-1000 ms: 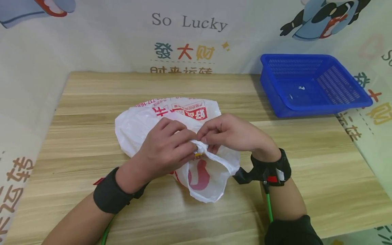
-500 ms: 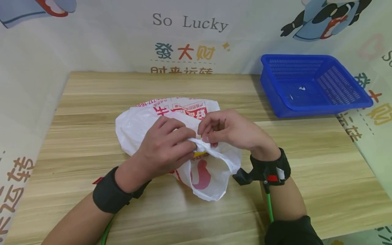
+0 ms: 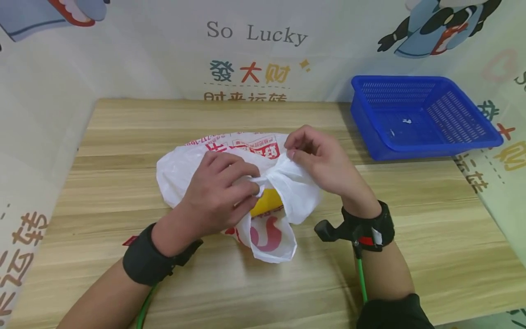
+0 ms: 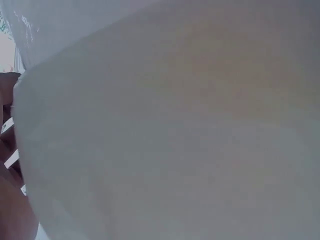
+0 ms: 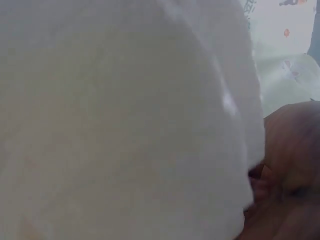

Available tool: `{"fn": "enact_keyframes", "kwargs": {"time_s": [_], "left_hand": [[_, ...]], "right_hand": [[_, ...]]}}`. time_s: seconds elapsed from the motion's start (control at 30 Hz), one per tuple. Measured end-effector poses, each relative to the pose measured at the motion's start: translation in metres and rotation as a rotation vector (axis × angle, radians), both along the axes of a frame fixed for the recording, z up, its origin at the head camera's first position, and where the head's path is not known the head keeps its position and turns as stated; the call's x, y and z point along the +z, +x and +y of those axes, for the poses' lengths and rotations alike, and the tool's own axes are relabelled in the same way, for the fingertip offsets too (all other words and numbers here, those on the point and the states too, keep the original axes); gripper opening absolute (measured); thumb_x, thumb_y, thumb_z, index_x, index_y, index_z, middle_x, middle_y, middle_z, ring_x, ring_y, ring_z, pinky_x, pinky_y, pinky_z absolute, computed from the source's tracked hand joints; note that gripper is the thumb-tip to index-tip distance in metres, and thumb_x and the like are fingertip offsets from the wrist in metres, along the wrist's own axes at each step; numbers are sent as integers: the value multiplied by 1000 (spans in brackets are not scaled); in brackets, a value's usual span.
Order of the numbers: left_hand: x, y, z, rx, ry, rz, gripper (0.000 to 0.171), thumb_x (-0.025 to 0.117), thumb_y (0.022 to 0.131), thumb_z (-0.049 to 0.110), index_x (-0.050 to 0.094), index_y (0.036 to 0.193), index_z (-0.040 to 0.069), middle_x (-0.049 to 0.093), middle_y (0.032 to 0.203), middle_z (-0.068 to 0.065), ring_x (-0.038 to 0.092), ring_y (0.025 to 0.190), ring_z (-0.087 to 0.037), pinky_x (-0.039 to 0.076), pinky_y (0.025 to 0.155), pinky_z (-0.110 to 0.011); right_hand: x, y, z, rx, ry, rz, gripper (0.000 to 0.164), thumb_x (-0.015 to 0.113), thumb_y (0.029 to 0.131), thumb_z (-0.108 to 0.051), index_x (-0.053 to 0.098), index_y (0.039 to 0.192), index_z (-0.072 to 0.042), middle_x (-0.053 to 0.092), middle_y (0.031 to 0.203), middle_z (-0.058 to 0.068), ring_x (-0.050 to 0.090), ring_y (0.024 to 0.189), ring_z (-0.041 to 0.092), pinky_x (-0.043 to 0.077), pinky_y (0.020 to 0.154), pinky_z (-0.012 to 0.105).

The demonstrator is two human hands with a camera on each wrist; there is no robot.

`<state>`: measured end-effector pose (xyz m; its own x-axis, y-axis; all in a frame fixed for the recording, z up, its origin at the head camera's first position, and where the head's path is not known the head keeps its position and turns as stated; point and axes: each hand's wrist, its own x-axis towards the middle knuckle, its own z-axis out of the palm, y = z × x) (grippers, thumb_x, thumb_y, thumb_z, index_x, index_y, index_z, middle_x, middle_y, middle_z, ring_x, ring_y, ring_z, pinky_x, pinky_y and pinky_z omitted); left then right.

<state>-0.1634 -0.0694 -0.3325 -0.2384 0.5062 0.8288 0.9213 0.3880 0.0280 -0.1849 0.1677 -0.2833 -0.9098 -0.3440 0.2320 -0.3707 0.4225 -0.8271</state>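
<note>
A white plastic bag (image 3: 176, 171) with red print lies on the table, bunched and twisted near its middle. My left hand (image 3: 222, 194) grips the twisted part with curled fingers. Thumb and forefinger of my right hand (image 3: 322, 160) pinch a fold of the bag, drawn up and to the right. Through the opening between the hands shows a smooth yellow thing (image 3: 267, 201) inside; most of it is hidden. A loose flap with a pink curl printed on it hangs toward the front. In both wrist views the pale bag fills most of the picture, blurred.
A blue plastic basket (image 3: 370, 137) stands at the back right corner, with small white scraps on its bottom. The wooden table (image 3: 123, 123) meets a printed cloth backdrop (image 3: 160, 55) behind. Green cables (image 3: 361, 278) run from the black wrist straps.
My right hand has moved up and right, pulling a fold of the bag wide. More of the yellow thing now shows. The left hand stays nearly in place.
</note>
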Motion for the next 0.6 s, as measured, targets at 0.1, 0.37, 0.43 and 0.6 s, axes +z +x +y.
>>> {"fn": "enact_keyframes", "kwargs": {"time_s": [0.1, 0.37, 0.43, 0.6], "left_hand": [[2, -3, -4, 14, 9, -39, 9, 71, 86, 12, 69, 79, 7, 70, 95, -13, 61, 89, -33, 43, 78, -48], [7, -14, -20, 62, 15, -99, 8, 76, 80, 3, 69, 81, 2, 68, 89, -14, 60, 89, -35, 42, 78, -50], [7, -17, -23, 77, 7, -116, 9, 77, 80, 3, 68, 80, 2, 68, 88, -13, 60, 89, -35, 42, 78, -50], [8, -21, -31, 104, -11, -162, 11, 78, 79, -1, 67, 79, 2, 68, 87, -12, 59, 89, -35, 41, 76, -49]], "right_hand": [[-2, -6, 3, -50, 36, 53, 12, 56, 94, 8, 64, 103, 7, 63, 89, 17, 54, 76, 25, 44, 67, 25], [-8, -22, 19, -210, 81, 102, 12, 56, 96, 7, 65, 103, 6, 63, 91, 18, 52, 78, 23, 41, 69, 25], [-9, -24, 21, -226, 87, 105, 11, 56, 97, 7, 65, 103, 6, 63, 91, 18, 52, 78, 23, 41, 70, 25], [-14, -33, 25, -256, 95, 93, 11, 56, 97, 6, 65, 103, 6, 63, 92, 18, 52, 80, 23, 40, 71, 26]]}}
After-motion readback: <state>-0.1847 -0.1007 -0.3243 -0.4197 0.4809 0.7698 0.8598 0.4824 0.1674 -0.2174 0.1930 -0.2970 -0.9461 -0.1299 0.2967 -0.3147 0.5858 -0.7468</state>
